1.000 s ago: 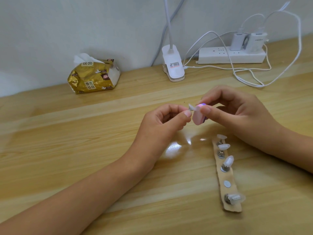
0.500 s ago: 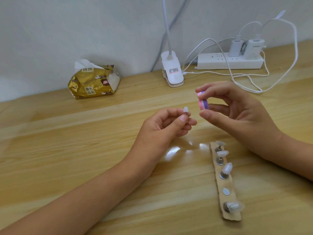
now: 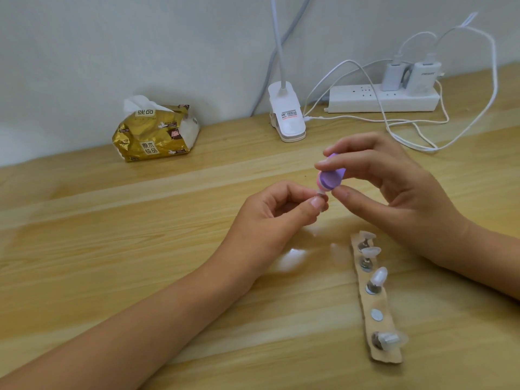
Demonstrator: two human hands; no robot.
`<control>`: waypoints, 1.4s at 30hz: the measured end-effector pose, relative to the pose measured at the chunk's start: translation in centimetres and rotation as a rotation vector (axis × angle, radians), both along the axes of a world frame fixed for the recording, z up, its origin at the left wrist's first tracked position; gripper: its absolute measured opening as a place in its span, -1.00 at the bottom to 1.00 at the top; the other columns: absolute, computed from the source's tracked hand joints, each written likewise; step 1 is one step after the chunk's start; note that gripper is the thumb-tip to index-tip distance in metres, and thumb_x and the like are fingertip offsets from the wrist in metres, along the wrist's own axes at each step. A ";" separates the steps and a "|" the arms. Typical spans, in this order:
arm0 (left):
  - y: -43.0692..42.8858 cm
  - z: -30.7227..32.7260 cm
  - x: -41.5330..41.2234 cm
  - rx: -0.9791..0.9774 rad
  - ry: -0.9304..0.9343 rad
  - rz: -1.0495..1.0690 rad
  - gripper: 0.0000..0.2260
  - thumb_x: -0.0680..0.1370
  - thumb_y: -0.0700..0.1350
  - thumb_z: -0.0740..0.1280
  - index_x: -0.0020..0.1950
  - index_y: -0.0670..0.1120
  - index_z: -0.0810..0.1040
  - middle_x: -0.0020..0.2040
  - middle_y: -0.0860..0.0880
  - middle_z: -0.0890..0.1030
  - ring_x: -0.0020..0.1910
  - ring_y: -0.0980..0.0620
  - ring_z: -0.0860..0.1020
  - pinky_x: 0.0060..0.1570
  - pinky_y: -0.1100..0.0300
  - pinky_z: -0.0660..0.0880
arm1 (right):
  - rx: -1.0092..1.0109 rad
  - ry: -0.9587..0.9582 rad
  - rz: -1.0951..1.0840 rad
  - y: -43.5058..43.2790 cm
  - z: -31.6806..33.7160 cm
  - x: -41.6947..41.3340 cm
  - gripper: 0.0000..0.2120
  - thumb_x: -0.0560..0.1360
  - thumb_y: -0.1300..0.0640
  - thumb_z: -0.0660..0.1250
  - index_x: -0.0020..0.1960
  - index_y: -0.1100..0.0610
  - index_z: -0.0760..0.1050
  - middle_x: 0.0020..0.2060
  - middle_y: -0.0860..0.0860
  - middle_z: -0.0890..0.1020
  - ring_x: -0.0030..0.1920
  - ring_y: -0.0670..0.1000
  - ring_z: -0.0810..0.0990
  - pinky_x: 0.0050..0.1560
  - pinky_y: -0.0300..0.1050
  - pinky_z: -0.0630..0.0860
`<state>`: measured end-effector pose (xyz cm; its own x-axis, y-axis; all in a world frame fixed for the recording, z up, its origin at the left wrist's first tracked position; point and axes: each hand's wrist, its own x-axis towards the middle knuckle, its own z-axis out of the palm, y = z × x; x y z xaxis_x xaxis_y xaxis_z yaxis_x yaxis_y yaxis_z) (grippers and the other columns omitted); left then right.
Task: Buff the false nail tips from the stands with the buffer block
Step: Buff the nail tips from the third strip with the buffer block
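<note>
Pinching the nail tip, left hand holds it under the buffer block pinched by right hand.

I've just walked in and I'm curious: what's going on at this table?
A person is buffing false nails. Their left hand pinches a small clear false nail tip on its stand, and their right hand holds a small purple and pink buffer block, which seems to touch that tip. On the wooden table, a brown cardboard strip carries four more clear tips on metal stands and one bare silver disc.
</note>
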<state>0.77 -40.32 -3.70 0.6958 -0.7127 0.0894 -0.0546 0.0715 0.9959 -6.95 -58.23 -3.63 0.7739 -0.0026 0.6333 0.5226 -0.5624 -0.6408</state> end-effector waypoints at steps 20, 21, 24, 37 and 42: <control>0.0 0.1 0.1 -0.035 0.010 0.010 -0.93 0.45 -0.07 0.40 -0.12 -0.04 0.64 -0.14 0.01 0.68 -0.13 0.16 0.60 -0.06 0.32 0.52 | 0.051 0.060 0.024 0.0 -0.1 0.2 -0.78 0.51 0.18 0.38 0.15 0.14 0.53 0.08 0.12 0.51 0.15 0.09 0.57 0.20 0.02 0.56; 0.0 0.2 0.1 -0.033 0.008 0.011 -0.93 0.45 -0.07 0.40 -0.13 -0.04 0.64 -0.14 0.02 0.68 -0.14 0.16 0.60 -0.06 0.32 0.52 | 0.055 0.060 0.020 0.0 -0.1 0.2 -0.79 0.51 0.19 0.38 0.14 0.14 0.53 0.07 0.13 0.51 0.14 0.10 0.57 0.20 0.03 0.56; 0.0 0.3 0.0 0.001 -0.016 0.018 -0.89 0.44 -0.05 0.40 -0.11 -0.06 0.63 -0.17 0.04 0.67 -0.18 0.17 0.58 -0.08 0.31 0.53 | 0.004 0.027 0.039 0.1 -0.2 0.1 -0.76 0.51 0.18 0.36 0.14 0.22 0.54 0.07 0.14 0.50 0.13 0.12 0.57 0.18 0.01 0.56; 0.1 0.9 -0.6 0.062 -0.069 0.055 -0.97 0.50 -0.19 0.41 -0.14 -0.10 0.63 -0.26 0.06 0.61 -0.26 0.19 0.52 -0.19 0.39 0.45 | 0.092 0.132 0.056 0.0 0.2 -0.2 -0.77 0.50 0.30 0.31 0.12 0.11 0.57 0.10 0.09 0.58 0.18 0.00 0.59 0.25 -0.16 0.50; 0.0 1.1 -0.8 0.079 -0.087 0.064 -0.93 0.50 -0.18 0.40 -0.17 -0.06 0.64 -0.24 0.01 0.61 -0.23 0.16 0.51 -0.17 0.38 0.45 | 0.091 0.157 0.033 0.0 0.3 -0.2 -0.75 0.51 0.36 0.31 0.12 0.13 0.59 0.11 0.08 0.60 0.18 -0.03 0.59 0.25 -0.18 0.50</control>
<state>0.01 -40.28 -2.56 0.7318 -0.6747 0.0967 -0.1433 -0.0136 0.9896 -7.14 -58.24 -3.35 0.8636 -0.0275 0.5035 0.4295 -0.4828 -0.7631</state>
